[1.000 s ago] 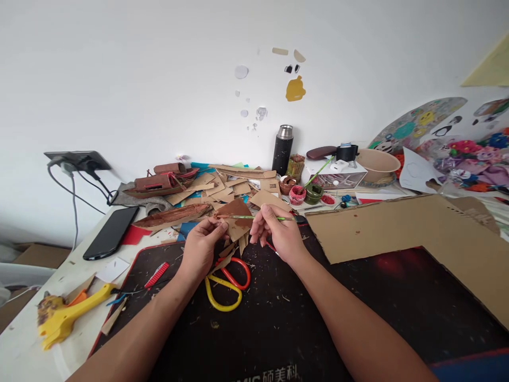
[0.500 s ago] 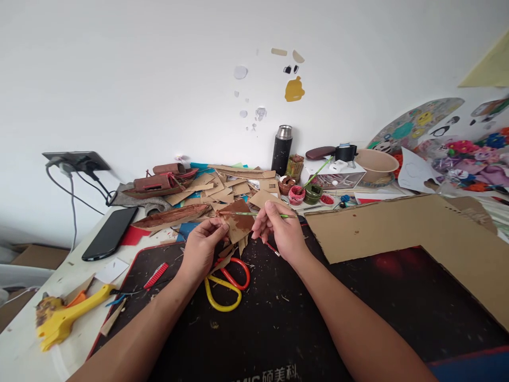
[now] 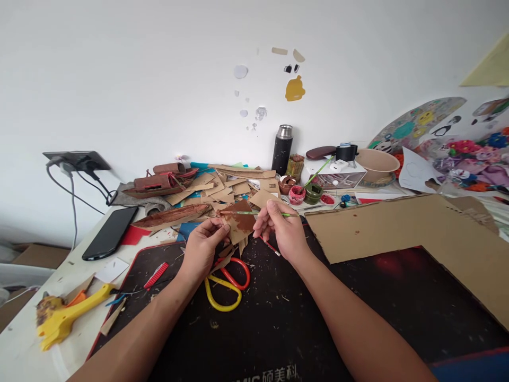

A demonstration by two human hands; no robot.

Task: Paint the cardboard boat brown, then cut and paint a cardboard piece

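Between the thumb and fingers of my left hand (image 3: 205, 245) is a small piece of cardboard (image 3: 237, 227), its upper part coated in brown paint and its lower part bare. My right hand (image 3: 281, 231) pinches a thin green paintbrush (image 3: 249, 213), held nearly level with its bristles pointing left over the painted upper edge. Whether the bristles touch the cardboard is hard to make out. Below my left hand lie scissors with one red and one yellow handle (image 3: 223, 293) on the black mat (image 3: 278, 323); their blades are hidden under scraps.
Cardboard scraps (image 3: 234, 188) and a brown boat hull (image 3: 173, 216) lie behind my hands, with a finished model boat (image 3: 159, 183) further left. Paint jars (image 3: 296, 194) stand back right near a black flask (image 3: 282, 151). A yellow glue gun (image 3: 67, 318) and phone (image 3: 110, 233) lie left; a large cardboard sheet (image 3: 374, 228) right.
My right hand and the brush have shifted very slightly to the right. My left hand holds the cardboard in almost the same place.
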